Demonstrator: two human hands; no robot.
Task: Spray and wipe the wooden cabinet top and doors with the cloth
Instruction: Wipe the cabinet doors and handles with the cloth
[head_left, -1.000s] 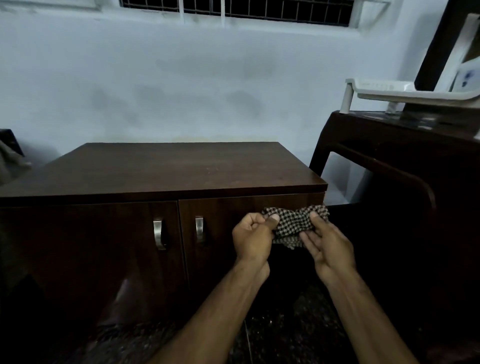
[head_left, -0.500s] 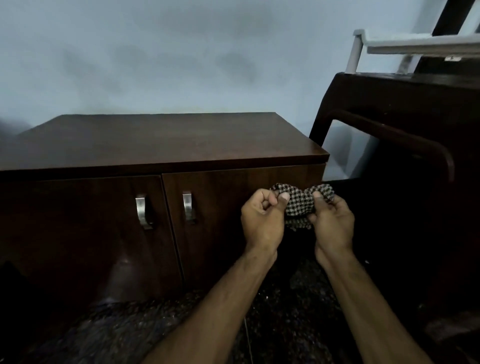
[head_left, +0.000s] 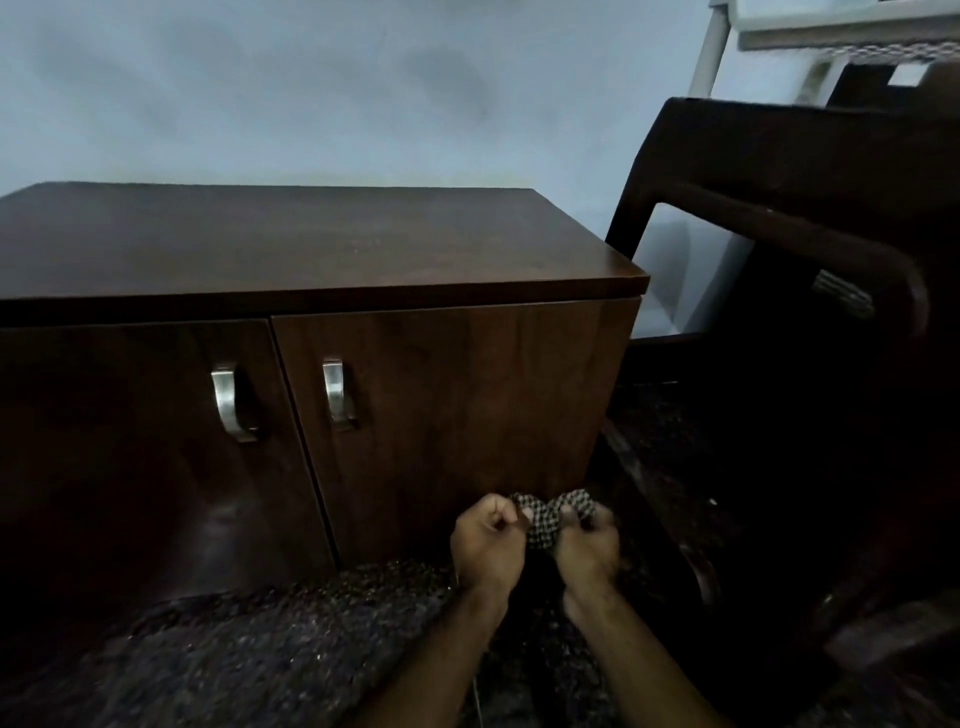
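A low dark wooden cabinet (head_left: 322, 244) stands against the wall, with two doors and two metal handles: the left handle (head_left: 231, 402) and the right handle (head_left: 336, 391). A bunched black-and-white checked cloth (head_left: 549, 519) sits between my two hands, low in front of the right door's bottom corner. My left hand (head_left: 488, 543) grips its left end with curled fingers. My right hand (head_left: 587, 545) grips the right end. No spray bottle is in view.
A dark wooden table or chair frame (head_left: 810, 208) stands close on the right, with a white plastic piece (head_left: 831, 21) above it. Dark speckled floor (head_left: 260, 649) lies below the cabinet. A pale wall (head_left: 363, 93) is behind.
Both hands have dropped from near the right door's top edge to its bottom corner, drawing together and bunching the cloth. My view has tipped downward and moved closer.
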